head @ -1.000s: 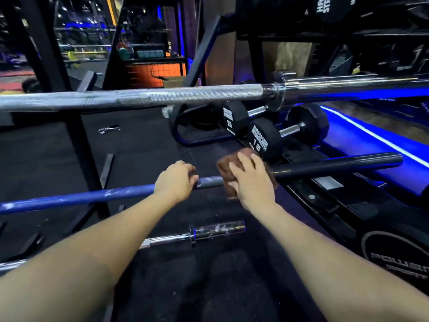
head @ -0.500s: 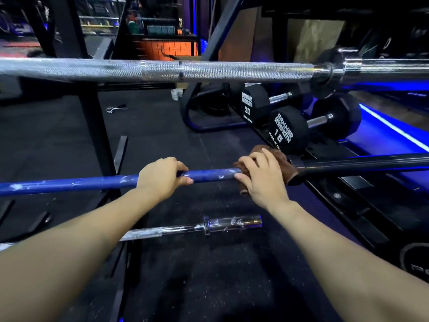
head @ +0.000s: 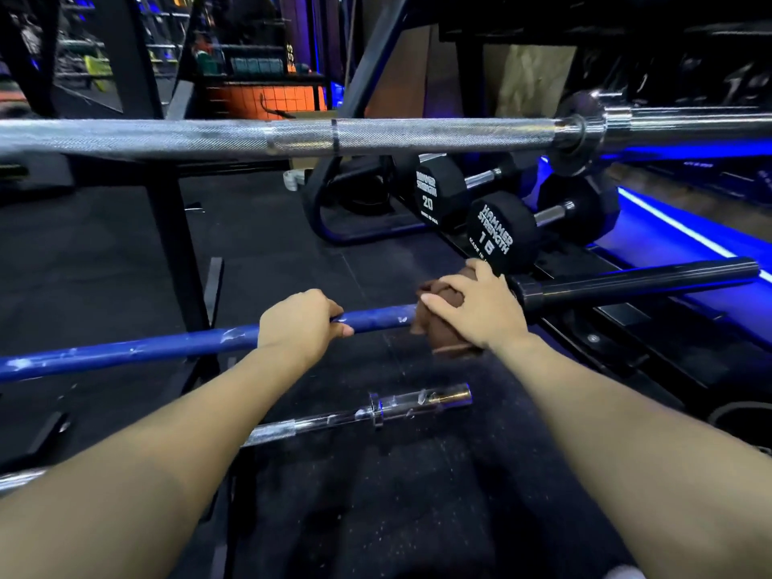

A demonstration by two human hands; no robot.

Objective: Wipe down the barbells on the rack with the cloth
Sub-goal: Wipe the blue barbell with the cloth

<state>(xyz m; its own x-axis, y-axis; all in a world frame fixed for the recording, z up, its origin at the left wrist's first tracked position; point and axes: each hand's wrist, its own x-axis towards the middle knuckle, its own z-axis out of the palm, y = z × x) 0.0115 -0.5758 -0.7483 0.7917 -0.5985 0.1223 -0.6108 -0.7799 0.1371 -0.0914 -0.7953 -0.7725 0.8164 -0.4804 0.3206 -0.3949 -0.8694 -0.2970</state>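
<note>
A blue barbell (head: 167,344) with a black sleeve (head: 635,284) crosses the middle of the head view. My left hand (head: 298,323) grips its blue shaft. Just to the right, my right hand (head: 476,307) holds a brown cloth (head: 443,332) wrapped round the same bar, near where the blue shaft meets the black sleeve. A silver knurled barbell (head: 376,135) lies higher on the rack, across the whole view. A third, chrome barbell (head: 376,411) lies lower, beneath my forearms.
A black rack upright (head: 175,252) stands left of centre. Two black dumbbells marked 20 (head: 434,194) and 15 (head: 501,231) sit on a low stand behind the blue bar. Blue light strips glow at the right. Black rubber flooring lies below.
My right hand and the cloth have slid right along the blue bar toward the black sleeve. My left hand shifted left along the shaft, widening the gap between hands. The camera moved closer.
</note>
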